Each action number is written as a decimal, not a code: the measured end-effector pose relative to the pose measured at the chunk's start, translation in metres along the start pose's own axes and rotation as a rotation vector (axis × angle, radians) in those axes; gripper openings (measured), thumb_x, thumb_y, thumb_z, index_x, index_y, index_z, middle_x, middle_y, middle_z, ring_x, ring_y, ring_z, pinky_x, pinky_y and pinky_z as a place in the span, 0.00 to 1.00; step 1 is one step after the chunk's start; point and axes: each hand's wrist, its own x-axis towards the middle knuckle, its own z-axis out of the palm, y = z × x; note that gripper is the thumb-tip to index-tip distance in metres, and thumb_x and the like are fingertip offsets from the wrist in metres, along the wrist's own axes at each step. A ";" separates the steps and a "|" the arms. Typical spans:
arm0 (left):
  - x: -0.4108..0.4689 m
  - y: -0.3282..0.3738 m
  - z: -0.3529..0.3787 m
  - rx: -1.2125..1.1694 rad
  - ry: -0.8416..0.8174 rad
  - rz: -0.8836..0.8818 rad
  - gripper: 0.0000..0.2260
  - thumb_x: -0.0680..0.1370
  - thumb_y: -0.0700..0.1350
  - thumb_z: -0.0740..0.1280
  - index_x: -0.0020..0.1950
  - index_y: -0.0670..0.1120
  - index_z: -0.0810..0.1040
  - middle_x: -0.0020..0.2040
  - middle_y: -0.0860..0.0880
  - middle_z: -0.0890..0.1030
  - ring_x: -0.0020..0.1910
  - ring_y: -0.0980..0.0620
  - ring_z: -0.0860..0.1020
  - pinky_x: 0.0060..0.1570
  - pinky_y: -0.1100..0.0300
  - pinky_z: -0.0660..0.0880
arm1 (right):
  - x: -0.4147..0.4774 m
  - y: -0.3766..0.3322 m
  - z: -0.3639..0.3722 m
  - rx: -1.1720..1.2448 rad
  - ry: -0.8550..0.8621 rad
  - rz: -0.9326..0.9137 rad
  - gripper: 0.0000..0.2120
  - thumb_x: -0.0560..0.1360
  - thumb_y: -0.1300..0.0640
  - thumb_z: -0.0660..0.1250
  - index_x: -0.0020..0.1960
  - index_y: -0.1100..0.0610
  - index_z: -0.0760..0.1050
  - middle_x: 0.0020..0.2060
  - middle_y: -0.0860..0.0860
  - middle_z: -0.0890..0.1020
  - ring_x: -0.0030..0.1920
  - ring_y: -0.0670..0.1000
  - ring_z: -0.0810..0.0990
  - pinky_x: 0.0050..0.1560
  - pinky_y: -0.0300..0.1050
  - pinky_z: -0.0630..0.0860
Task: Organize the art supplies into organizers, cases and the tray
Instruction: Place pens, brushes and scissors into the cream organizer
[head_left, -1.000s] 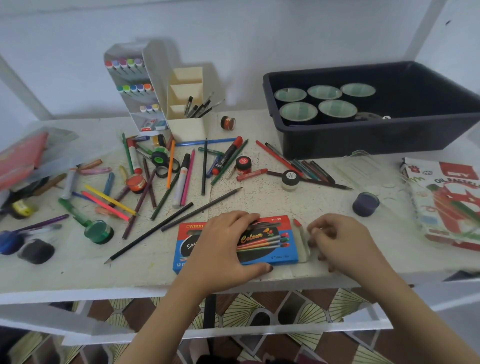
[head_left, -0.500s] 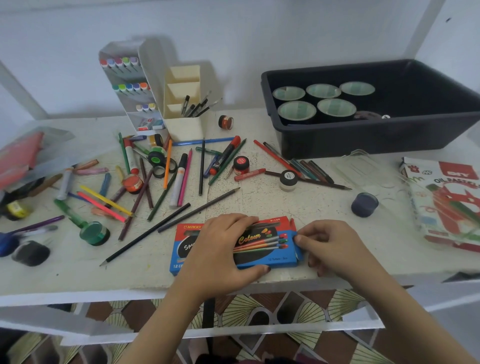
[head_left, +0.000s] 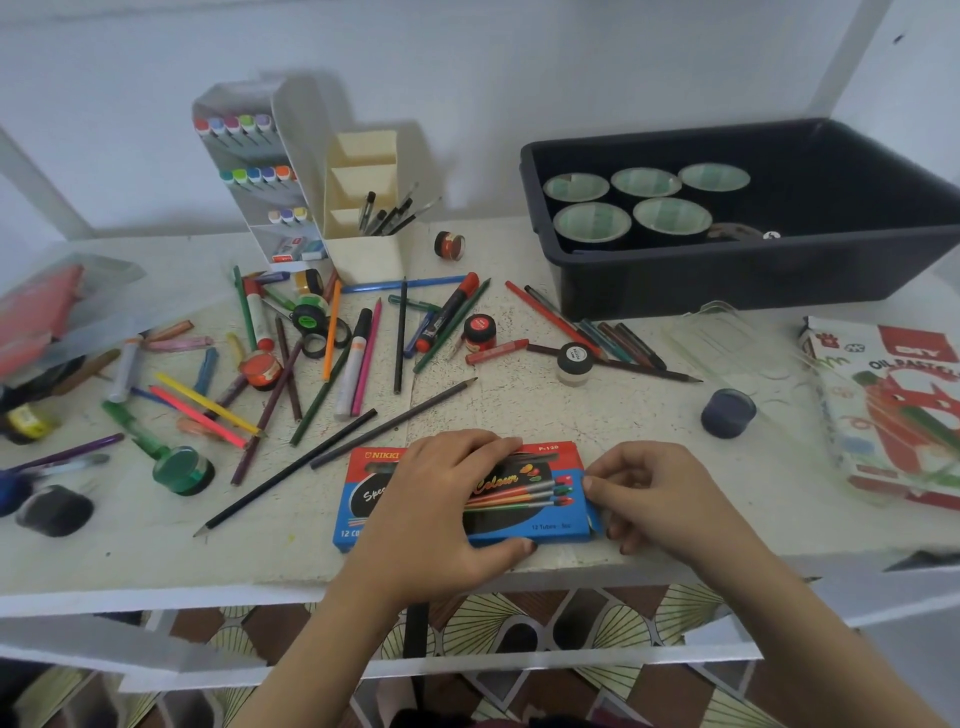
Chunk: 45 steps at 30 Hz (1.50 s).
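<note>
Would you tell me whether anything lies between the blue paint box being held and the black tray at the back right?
Yes: a black-lidded jar and a cluster of coloured pencils lie on the table between the paint box and the black tray. Nothing visible stands above them, so lifting the box over should probably clear them.

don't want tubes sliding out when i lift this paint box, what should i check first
1. End flap of the paint box shut: cannot tell; the right hand pinches that end and hides it.
2. Hold by the left hand: ok; fingers over the far edge, thumb on the near edge.
3. Box flat on the table: ok.
4. Way clear: not ok; a grey pencil and others lie just behind the box.
5. Room in the black tray: ok; its right part looks bare.
</note>
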 end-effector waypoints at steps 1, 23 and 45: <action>0.000 0.000 0.000 0.001 0.002 -0.002 0.34 0.68 0.67 0.63 0.71 0.56 0.66 0.65 0.58 0.71 0.62 0.64 0.63 0.63 0.67 0.53 | 0.000 0.000 0.000 -0.005 0.004 -0.014 0.02 0.74 0.60 0.69 0.43 0.56 0.77 0.33 0.52 0.81 0.24 0.44 0.77 0.25 0.37 0.75; 0.002 0.000 0.001 0.021 -0.031 -0.024 0.38 0.66 0.70 0.60 0.73 0.57 0.62 0.67 0.58 0.67 0.62 0.64 0.60 0.63 0.65 0.53 | -0.014 0.004 0.008 -0.156 0.072 -0.209 0.03 0.73 0.53 0.70 0.43 0.50 0.76 0.40 0.44 0.80 0.41 0.46 0.79 0.32 0.35 0.76; 0.040 0.017 -0.030 -0.653 -0.161 -0.503 0.04 0.79 0.44 0.63 0.48 0.49 0.78 0.45 0.45 0.83 0.42 0.49 0.81 0.47 0.54 0.77 | -0.006 -0.005 -0.014 0.497 0.216 -0.078 0.07 0.78 0.57 0.64 0.54 0.53 0.77 0.35 0.51 0.83 0.31 0.46 0.80 0.33 0.38 0.78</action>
